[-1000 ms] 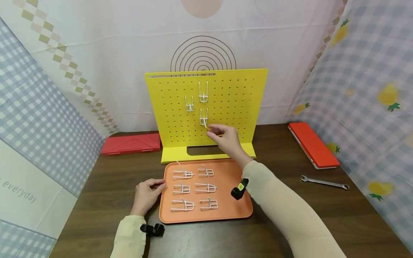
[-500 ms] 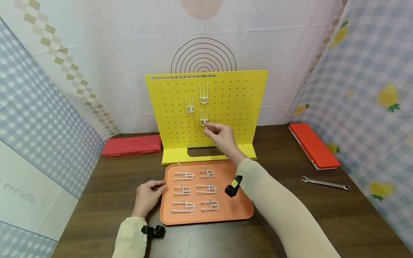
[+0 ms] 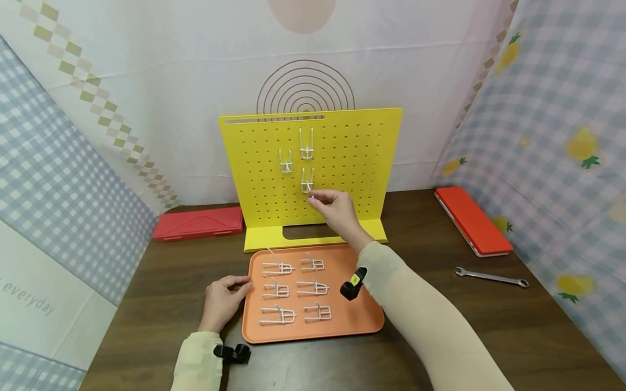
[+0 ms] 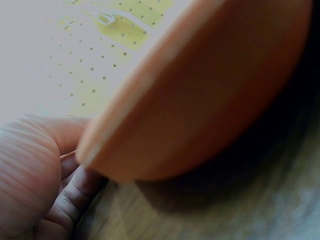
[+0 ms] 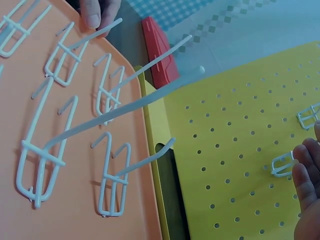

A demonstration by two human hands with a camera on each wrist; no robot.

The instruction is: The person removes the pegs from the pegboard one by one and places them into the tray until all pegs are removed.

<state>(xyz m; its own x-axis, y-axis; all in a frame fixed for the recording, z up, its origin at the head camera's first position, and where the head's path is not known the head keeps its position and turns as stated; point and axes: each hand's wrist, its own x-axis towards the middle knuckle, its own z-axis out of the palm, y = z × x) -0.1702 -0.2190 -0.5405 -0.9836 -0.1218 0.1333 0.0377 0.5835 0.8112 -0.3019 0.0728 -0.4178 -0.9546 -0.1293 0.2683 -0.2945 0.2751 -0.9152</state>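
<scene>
A yellow pegboard (image 3: 342, 163) stands upright behind an orange tray (image 3: 359, 309). Three white wire hooks hang on it: an upper hook (image 3: 306, 145), a left hook (image 3: 286, 163) and a lower hook (image 3: 306, 182). My right hand (image 3: 339, 212) pinches the prong of the lower hook between thumb and forefinger; the fingertips partly cover the prong. My left hand (image 3: 222, 301) grips the tray's left rim, with fingers curled at the edge in the left wrist view. Several white wire hooks (image 5: 45, 145) lie in two columns on the tray, prongs upward.
A red case (image 3: 198, 224) lies left of the pegboard. Farther right are an orange-red case (image 3: 471, 220) and a metal wrench (image 3: 491, 277) on the dark wooden table (image 3: 313, 369). Patterned cloth (image 3: 195, 108) hangs behind and at both sides.
My right hand has moved slightly left, from beside the lower hook's prong to pinching it. My left hand keeps its grip on the tray rim.
</scene>
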